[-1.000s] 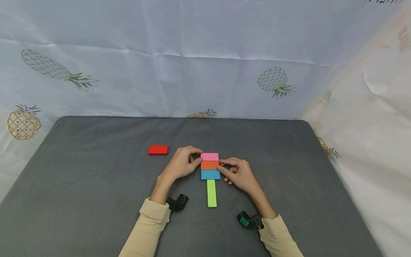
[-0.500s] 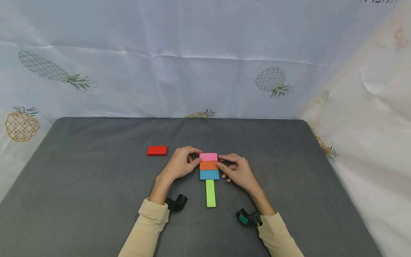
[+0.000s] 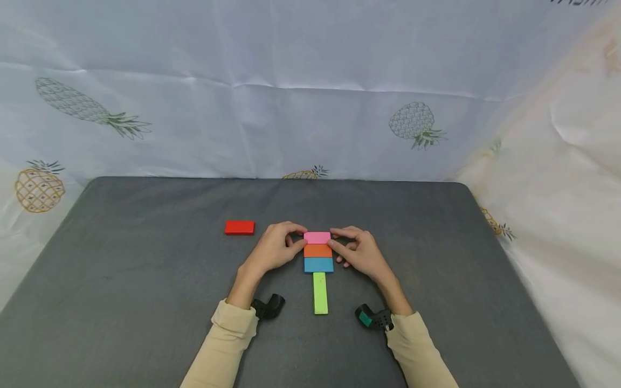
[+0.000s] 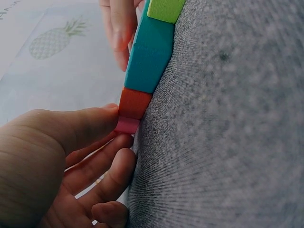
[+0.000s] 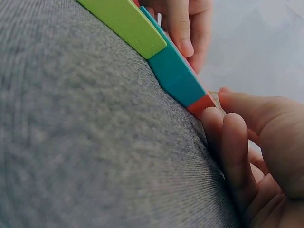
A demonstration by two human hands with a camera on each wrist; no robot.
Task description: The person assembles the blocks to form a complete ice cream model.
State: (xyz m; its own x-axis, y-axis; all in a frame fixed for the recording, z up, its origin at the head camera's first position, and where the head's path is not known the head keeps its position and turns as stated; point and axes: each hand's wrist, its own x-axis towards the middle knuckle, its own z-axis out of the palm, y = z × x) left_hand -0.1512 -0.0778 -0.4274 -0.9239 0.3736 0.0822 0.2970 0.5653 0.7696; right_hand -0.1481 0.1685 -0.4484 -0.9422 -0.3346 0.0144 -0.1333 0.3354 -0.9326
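A pink block (image 3: 317,237), an orange block (image 3: 317,250) and a blue block (image 3: 318,264) lie flat, edge to edge in a column, with a long green block (image 3: 320,292) running lengthwise below them. My left hand (image 3: 295,240) pinches the pink block's left end with curled thumb and fingers. At the right end, my right hand (image 3: 338,240) has a fingertip on the pink block and the thumb by the orange one. In the left wrist view the left thumb (image 4: 90,124) rests against the pink block (image 4: 127,125) and orange block (image 4: 135,103). A red block (image 3: 240,227) lies apart on the left.
Everything sits on a grey felt mat (image 3: 145,291). A white cloth (image 3: 310,108) printed with pineapples hangs behind the mat and along its right side. Black wrist cameras (image 3: 269,306) (image 3: 372,318) hover just above the mat near my sleeves.
My right hand slid up from the orange block's right end to the pink block's right end. The left hand and the blocks stayed put.
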